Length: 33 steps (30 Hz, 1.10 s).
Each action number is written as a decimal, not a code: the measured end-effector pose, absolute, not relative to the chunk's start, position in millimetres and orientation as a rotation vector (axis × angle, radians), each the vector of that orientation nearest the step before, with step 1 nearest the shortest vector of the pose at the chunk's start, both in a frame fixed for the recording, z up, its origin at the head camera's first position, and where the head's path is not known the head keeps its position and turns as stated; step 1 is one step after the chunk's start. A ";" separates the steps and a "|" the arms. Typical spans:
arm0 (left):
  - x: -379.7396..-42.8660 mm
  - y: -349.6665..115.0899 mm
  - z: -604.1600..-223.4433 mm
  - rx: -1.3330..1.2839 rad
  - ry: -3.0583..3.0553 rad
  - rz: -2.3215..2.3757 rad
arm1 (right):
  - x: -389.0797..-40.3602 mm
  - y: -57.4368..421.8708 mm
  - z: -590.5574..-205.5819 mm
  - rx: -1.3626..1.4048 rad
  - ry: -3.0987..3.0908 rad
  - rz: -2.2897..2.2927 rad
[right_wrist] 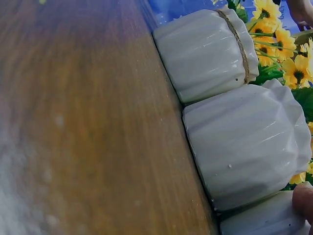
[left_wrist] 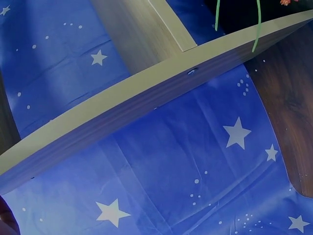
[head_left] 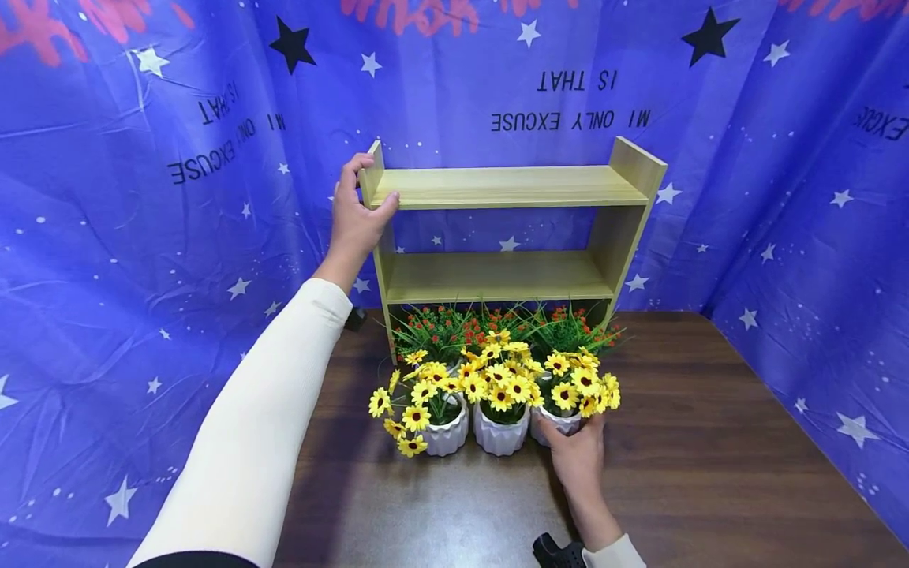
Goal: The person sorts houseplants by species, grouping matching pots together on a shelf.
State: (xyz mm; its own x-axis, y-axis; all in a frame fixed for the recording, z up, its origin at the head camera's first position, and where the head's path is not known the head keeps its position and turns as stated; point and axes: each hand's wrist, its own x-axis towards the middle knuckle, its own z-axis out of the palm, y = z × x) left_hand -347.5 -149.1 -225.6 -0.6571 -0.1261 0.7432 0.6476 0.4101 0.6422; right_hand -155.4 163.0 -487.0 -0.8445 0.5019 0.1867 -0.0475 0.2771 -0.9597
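In the head view my left hand [head_left: 357, 225] grips the top of the left side panel of a light wooden shelf [head_left: 511, 188], thumb at the front edge and fingers round the outer side. The left wrist view shows that panel [left_wrist: 122, 100] crossing at a slant. My right hand [head_left: 581, 461] holds the rightmost white pot [head_left: 555, 426] of yellow artificial flowers; its thumb [right_wrist: 304, 201] lies on the rim in the right wrist view. Beside it in a row stand a middle pot [head_left: 500, 434] and a left pot [head_left: 445, 435], both with yellow flowers.
Behind the yellow flowers, several red-flowered grassy plants [head_left: 490, 323] stand at the shelf's foot. The brown wooden table [head_left: 710, 442] is backed by a blue star-patterned curtain [head_left: 454, 95] that also runs along both sides.
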 end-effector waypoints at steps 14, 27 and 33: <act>-347.4 -149.7 -225.9 -0.443 -1.920 -1.326 | -147.9 168.3 -475.9 -0.500 -2.056 1.637; -347.9 -151.7 -225.8 -0.447 -1.921 -1.312 | -143.0 180.8 -431.4 -0.396 -2.044 1.606; -348.6 -152.2 -226.2 -0.458 -1.910 -1.320 | -144.0 187.3 -403.7 -0.309 -2.031 1.594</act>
